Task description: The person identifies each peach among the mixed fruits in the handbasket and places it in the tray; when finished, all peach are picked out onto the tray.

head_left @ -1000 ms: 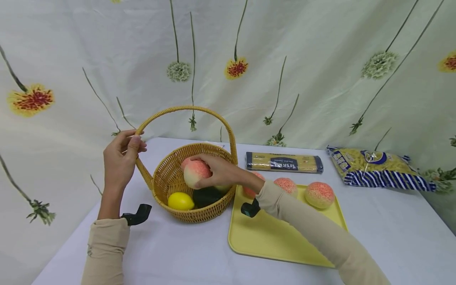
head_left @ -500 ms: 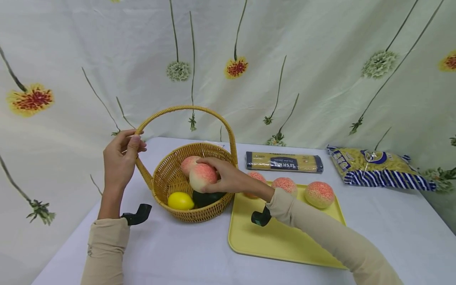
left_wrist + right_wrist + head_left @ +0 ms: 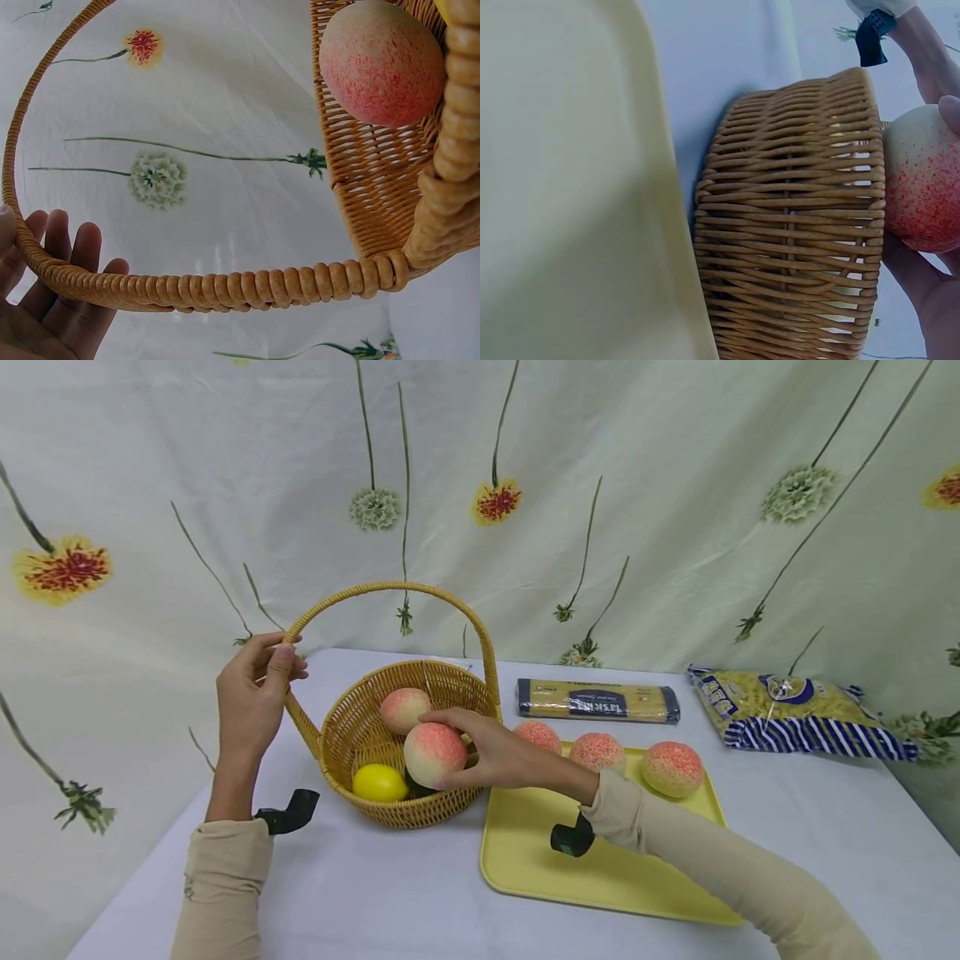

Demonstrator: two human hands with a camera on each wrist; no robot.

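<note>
My left hand grips the left side of the wicker basket's arched handle; in the left wrist view its fingers wrap around the cane. My right hand holds a pink-and-cream peach between thumb and fingers, over the right front part of the basket. Inside the basket lie another peach at the back and a yellow lemon at the front left. A dark item beside the lemon is mostly hidden behind the held peach.
Right of the basket lies a yellow tray with peaches along its back edge. Behind it are a long pack of spaghetti and a bag of pasta. A floral cloth hangs at the back.
My right hand has moved right and toward me with the held peach, uncovering the peach at the back of the basket. The left hand has stayed on the handle.
</note>
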